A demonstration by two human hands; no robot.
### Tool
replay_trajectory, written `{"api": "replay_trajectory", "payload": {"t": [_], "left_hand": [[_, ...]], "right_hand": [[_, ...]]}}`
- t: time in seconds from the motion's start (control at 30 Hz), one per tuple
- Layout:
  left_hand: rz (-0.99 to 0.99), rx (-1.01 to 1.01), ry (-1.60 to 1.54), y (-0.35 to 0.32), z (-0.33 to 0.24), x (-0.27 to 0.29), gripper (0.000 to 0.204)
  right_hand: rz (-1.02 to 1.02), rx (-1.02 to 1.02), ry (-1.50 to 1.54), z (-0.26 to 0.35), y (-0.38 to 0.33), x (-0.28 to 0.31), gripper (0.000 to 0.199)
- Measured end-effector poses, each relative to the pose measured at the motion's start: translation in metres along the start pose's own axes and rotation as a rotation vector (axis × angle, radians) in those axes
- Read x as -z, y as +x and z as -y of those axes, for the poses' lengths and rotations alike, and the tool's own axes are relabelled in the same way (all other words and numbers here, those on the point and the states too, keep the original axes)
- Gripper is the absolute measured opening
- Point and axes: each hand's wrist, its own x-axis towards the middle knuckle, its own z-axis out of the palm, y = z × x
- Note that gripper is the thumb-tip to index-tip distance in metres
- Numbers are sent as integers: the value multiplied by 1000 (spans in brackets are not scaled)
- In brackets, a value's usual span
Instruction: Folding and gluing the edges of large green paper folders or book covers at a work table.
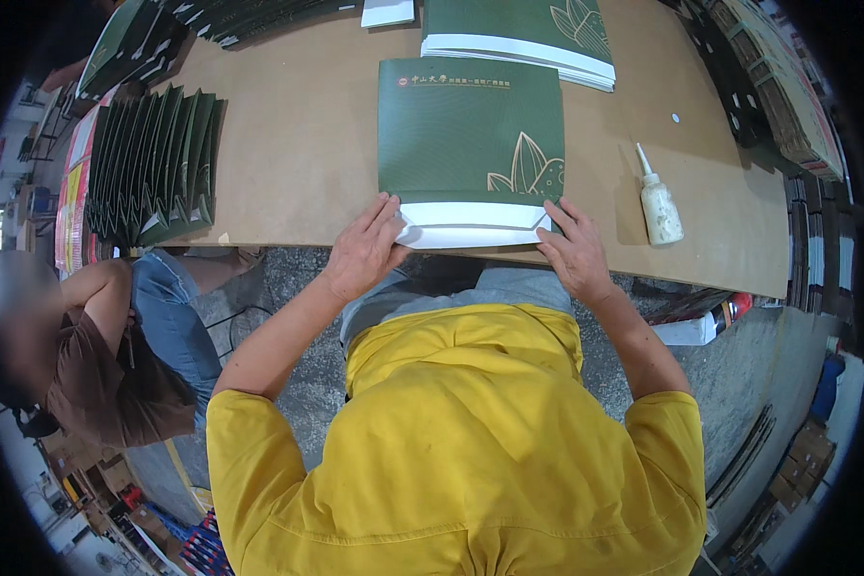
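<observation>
A flat green paper bag (461, 130) with a gold leaf print lies at the table's near edge. Its white bottom end (475, 230) faces me, with folded flaps and slanted creases at both corners. My left hand (367, 248) grips the left corner of this white end, fingers on top and thumb toward the edge. At the opposite corner, my right hand (574, 252) holds the fold in the same way, its fingertips pressed on the paper. A white squeeze bottle with a thin nozzle (660, 211) stands or lies to the right, apart from my hand.
Behind the bag is a stack of similar green sheets (509, 29) with white edges. Folded green bags (154, 158) stand in a row at the left, and more dark stacks (720, 86) line the right side. Another person (115, 355) sits at my left, arms bent.
</observation>
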Motion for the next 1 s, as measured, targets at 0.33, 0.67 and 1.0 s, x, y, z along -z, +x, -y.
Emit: {"api": "replay_trajectory", "payload": {"t": [0.33, 0.67, 1.0], "left_hand": [[-23, 51, 9, 5, -12, -7, 25], [-31, 321, 13, 38, -19, -9, 19], [-51, 195, 227, 75, -49, -50, 47]], "right_hand": [[24, -31, -49, 3, 4, 7, 22], [-8, -379, -48, 14, 41, -6, 17], [-76, -287, -204, 37, 82, -63, 33]]}}
